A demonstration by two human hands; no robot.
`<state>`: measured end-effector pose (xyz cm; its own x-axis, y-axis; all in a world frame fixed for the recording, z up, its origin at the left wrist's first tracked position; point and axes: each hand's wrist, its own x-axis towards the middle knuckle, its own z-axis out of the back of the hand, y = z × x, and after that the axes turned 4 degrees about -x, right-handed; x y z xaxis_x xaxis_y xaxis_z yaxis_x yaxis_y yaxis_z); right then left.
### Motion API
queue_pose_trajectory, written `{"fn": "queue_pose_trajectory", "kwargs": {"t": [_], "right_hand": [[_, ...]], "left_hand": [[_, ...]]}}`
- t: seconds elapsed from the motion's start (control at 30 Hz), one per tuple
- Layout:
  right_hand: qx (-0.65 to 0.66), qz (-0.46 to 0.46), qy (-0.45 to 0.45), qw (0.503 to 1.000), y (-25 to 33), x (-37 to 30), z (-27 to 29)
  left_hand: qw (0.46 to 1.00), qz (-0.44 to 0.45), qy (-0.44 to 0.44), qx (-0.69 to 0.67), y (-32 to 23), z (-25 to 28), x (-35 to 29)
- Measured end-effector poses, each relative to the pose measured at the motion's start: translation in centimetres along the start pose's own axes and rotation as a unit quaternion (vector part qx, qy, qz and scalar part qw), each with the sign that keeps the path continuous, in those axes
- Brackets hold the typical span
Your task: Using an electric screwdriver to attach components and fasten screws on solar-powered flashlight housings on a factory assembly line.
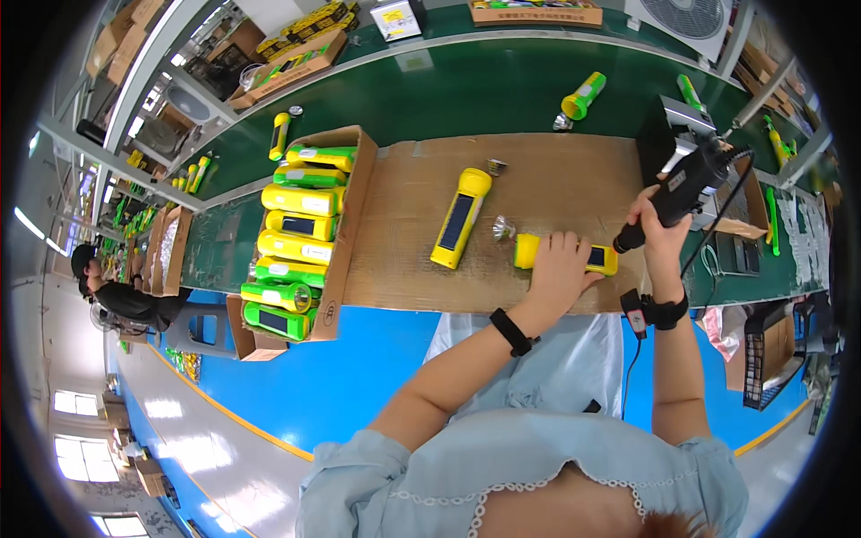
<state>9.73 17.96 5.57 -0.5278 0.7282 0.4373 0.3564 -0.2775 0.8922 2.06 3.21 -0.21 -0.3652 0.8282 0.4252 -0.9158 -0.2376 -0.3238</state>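
Note:
My left hand is closed over a yellow flashlight lying on a flat cardboard sheet, its solar panel showing past my fingers. In my right hand is a black electric screwdriver, tilted, its nose close to the flashlight's tail end; whether they touch I cannot tell. A loose silver reflector sits by the flashlight's wide end. Another yellow flashlight with a dark solar panel lies to the left, and a second small reflector rests beyond it.
At the left stands a cardboard box filled with several yellow and green flashlights. A green-yellow flashlight lies on the green table at the back. The screwdriver's cord hangs at the right. Far left, a person sits.

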Motion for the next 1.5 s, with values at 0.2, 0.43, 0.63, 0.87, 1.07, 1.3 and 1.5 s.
{"fn": "queue_pose_trajectory", "kwargs": {"t": [0.2, 0.43, 0.63, 0.87, 1.07, 1.3, 1.5], "right_hand": [[0.033, 0.178, -0.122, 0.976, 4.0, 2.4, 1.8], [-0.068, 0.243, -0.258, 0.933, 4.7, 8.0, 9.3], [-0.117, 0.158, -0.192, 0.962, 3.5, 9.4, 9.6], [0.0, 0.055, -0.088, 0.995, 5.1, 6.1, 5.8], [0.054, 0.11, 0.045, 0.991, 5.6, -2.9, -0.3], [0.064, 0.119, 0.061, 0.989, 4.0, -3.6, -3.2], [0.076, 0.06, 0.038, 0.995, 3.1, -3.9, -4.7]], "left_hand": [[0.996, 0.042, 0.068, -0.035, 0.8, 2.0, 0.3], [0.996, -0.017, 0.088, 0.001, 5.5, 7.0, -0.3], [0.995, -0.013, 0.098, -0.028, 3.9, 5.6, -0.5], [0.995, -0.013, 0.017, -0.098, 3.0, 2.0, 0.3], [0.993, 0.009, -0.001, -0.114, 2.9, 1.5, 0.4], [0.991, 0.031, -0.025, -0.128, 2.6, 1.6, 0.1], [0.989, 0.028, -0.027, -0.142, 2.5, 1.7, 0.0]]}}
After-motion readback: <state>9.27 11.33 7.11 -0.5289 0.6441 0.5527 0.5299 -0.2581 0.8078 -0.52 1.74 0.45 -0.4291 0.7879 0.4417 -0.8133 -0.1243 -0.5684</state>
